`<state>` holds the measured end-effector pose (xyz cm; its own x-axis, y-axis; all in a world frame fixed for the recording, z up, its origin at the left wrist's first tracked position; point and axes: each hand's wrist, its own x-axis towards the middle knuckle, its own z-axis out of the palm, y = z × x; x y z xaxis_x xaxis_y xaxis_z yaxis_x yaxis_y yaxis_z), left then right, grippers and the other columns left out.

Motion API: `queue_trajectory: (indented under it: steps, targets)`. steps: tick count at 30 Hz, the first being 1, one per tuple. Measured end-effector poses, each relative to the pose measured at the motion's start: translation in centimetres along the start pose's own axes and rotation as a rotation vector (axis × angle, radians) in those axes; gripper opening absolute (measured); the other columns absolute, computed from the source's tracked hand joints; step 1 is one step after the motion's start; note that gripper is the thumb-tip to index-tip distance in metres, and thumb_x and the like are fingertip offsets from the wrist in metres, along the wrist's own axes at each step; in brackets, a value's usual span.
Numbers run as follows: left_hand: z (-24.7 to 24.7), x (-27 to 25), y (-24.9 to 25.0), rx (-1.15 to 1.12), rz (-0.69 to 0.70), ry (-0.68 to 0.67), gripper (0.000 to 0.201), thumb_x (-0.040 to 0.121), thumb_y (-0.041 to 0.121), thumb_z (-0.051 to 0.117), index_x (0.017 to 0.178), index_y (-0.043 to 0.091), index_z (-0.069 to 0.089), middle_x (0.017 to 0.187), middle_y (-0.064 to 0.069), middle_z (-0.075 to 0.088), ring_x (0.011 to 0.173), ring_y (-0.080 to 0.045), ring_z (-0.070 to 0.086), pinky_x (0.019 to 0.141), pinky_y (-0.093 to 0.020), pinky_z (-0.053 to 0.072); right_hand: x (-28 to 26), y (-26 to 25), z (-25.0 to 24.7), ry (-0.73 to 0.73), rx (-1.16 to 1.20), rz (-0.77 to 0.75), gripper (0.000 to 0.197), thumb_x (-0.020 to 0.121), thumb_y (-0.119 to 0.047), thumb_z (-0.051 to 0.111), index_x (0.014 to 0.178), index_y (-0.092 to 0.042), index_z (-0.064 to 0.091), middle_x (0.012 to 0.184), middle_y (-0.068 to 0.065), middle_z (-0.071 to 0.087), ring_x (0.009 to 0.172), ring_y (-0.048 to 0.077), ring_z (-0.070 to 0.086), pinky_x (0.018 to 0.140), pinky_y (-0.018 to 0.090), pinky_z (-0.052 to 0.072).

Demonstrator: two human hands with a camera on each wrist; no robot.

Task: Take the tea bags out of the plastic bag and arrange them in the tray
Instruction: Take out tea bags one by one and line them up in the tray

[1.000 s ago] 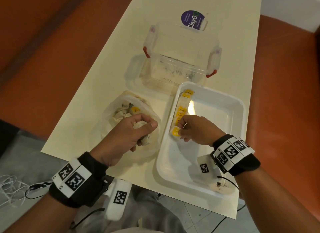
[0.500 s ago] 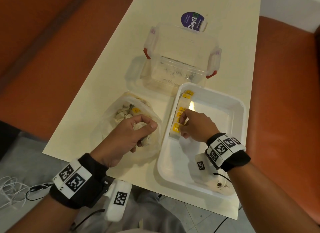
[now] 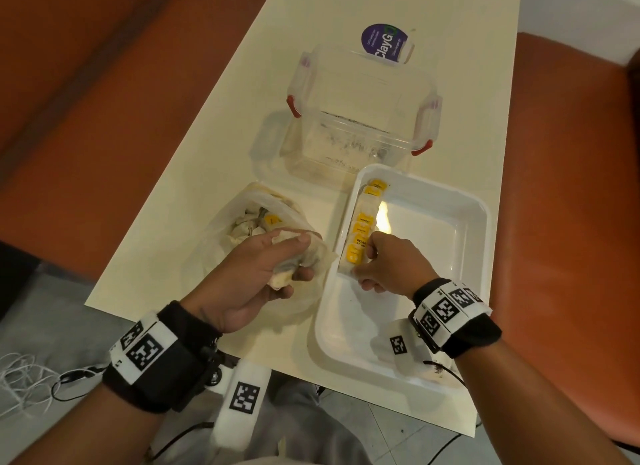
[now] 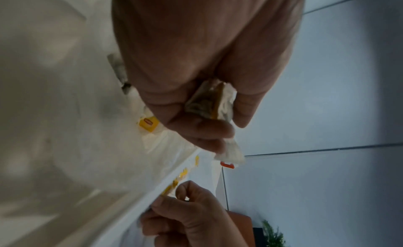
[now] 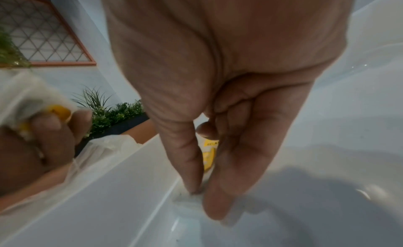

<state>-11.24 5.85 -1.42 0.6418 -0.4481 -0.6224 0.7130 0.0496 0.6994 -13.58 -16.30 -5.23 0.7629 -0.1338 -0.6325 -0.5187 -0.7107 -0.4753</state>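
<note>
A white tray (image 3: 460, 243) lies on the table with a row of tea bags (image 3: 362, 227) with yellow tags standing along its left wall. My right hand (image 3: 384, 260) rests at the near end of that row, thumb and fingers pinching the nearest tea bag (image 5: 208, 155) against the tray floor. A clear plastic bag (image 3: 242, 229) with more tea bags lies left of the tray. Over it, my left hand (image 3: 273, 267) grips a small bunch of tea bags (image 4: 209, 102); their paper sticks out between the curled fingers.
A clear lidded container (image 3: 363, 111) with red clips stands behind the tray, a purple-labelled packet (image 3: 384, 42) behind it. The narrow cream table (image 3: 214, 159) has orange seating on both sides. Its near edge runs under my wrists. White cable (image 3: 20, 378) lies on the floor at left.
My right hand has shifted slightly along the row in the tray, staying at its near end. My left hand has lifted a little with the bunch and turned toward the tray.
</note>
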Motion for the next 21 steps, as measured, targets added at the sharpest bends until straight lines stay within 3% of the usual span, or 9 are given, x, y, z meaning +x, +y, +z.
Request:
queue_trajectory:
  steps: [3, 6, 11, 13, 15, 17, 21]
  targets:
    - [0.5, 0.0, 0.2, -0.052, -0.036, -0.006, 0.019, 0.093, 0.012, 0.060, 0.109, 0.016, 0.069, 0.093, -0.005, 0.074, 0.078, -0.016, 0.070, 0.050, -0.021, 0.047, 0.3, 0.3, 0.2, 0.020, 0.069, 0.015, 0.027, 0.081, -0.011, 0.069, 0.073, -0.019, 0.045, 0.069, 0.004, 0.074, 0.065, 0.023, 0.073, 0.068, 0.035, 0.062]
    - [1.0, 0.0, 0.4, -0.081, -0.045, -0.018, 0.021, 0.095, 0.006, 0.056, 0.109, 0.016, 0.068, 0.096, -0.007, 0.075, 0.080, -0.018, 0.073, 0.051, -0.021, 0.050, 0.4, 0.5, 0.2, 0.006, 0.050, 0.014, 0.025, 0.081, -0.016, 0.071, 0.075, -0.020, 0.047, 0.067, 0.002, 0.075, 0.066, 0.024, 0.073, 0.073, 0.039, 0.063]
    - [1.7, 0.1, 0.4, -0.147, -0.044, -0.010, 0.017, 0.094, 0.007, 0.058, 0.099, 0.020, 0.067, 0.091, -0.004, 0.075, 0.080, -0.018, 0.073, 0.052, -0.022, 0.051, -0.8, 0.7, -0.6, 0.087, -0.027, -0.015, 0.029, 0.082, -0.031, 0.074, 0.076, -0.020, 0.049, 0.068, -0.001, 0.074, 0.059, 0.011, 0.067, 0.068, 0.035, 0.059]
    - [1.9, 0.2, 0.5, -0.132, -0.033, -0.008, 0.016, 0.094, 0.008, 0.059, 0.096, 0.022, 0.066, 0.088, -0.003, 0.075, 0.077, -0.016, 0.072, 0.052, -0.022, 0.051, -2.0, 0.2, -1.1, 0.094, 0.132, -0.066, 0.019, 0.087, -0.027, 0.072, 0.085, -0.015, 0.056, 0.076, -0.002, 0.074, 0.060, 0.009, 0.069, 0.062, 0.031, 0.058]
    - [2.3, 0.2, 0.4, -0.060, -0.009, -0.001, 0.014, 0.094, 0.010, 0.061, 0.100, 0.022, 0.067, 0.089, -0.003, 0.075, 0.078, -0.014, 0.072, 0.053, -0.022, 0.051, -3.7, -0.7, -1.8, 0.075, 0.438, -0.125, 0.008, 0.091, -0.017, 0.068, 0.095, -0.013, 0.063, 0.084, 0.001, 0.071, 0.060, 0.011, 0.066, 0.058, 0.028, 0.053]
    - [2.7, 0.3, 0.3, 0.032, 0.030, 0.009, 0.014, 0.095, 0.011, 0.062, 0.105, 0.020, 0.068, 0.094, -0.004, 0.076, 0.083, -0.015, 0.074, 0.055, -0.023, 0.052, -5.1, -1.7, -2.4, 0.092, 0.599, -0.210, 0.007, 0.092, -0.017, 0.067, 0.100, -0.017, 0.066, 0.083, -0.002, 0.068, 0.061, 0.012, 0.062, 0.058, 0.028, 0.050]
    - [3.6, 0.5, 0.2, 0.056, 0.047, 0.020, 0.014, 0.095, 0.013, 0.062, 0.105, 0.020, 0.070, 0.099, -0.003, 0.078, 0.092, -0.017, 0.075, 0.059, -0.023, 0.054, -5.6, -1.9, -1.9, 0.345, 0.247, -0.388, 0.022, 0.084, -0.038, 0.075, 0.098, -0.034, 0.058, 0.082, -0.012, 0.057, 0.059, 0.007, 0.050, 0.061, 0.027, 0.047]
